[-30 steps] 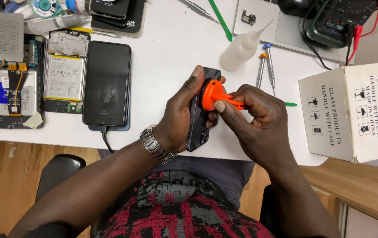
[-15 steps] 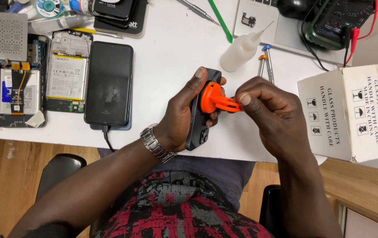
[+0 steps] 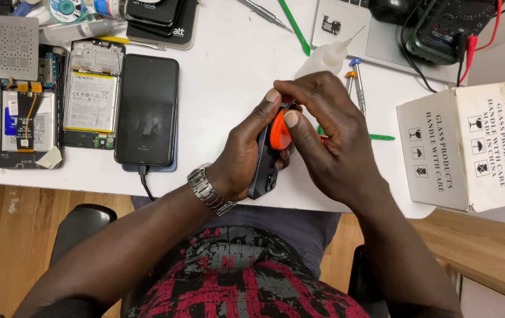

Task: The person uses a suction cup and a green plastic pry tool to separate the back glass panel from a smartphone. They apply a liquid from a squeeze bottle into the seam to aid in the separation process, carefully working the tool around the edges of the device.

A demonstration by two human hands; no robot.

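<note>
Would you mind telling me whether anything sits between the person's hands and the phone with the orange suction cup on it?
Nothing visible does. The left hand already grips the dark phone on edge, and the right hand presses its fingers on the orange suction cup stuck to it.

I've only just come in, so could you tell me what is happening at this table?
A person sits at a white table. The left hand holds a dark phone on edge, while the right hand presses an orange suction cup against it. Another black phone lies flat and plugged in to the left, beside opened phones. A white cardboard box stands at the right.
</note>
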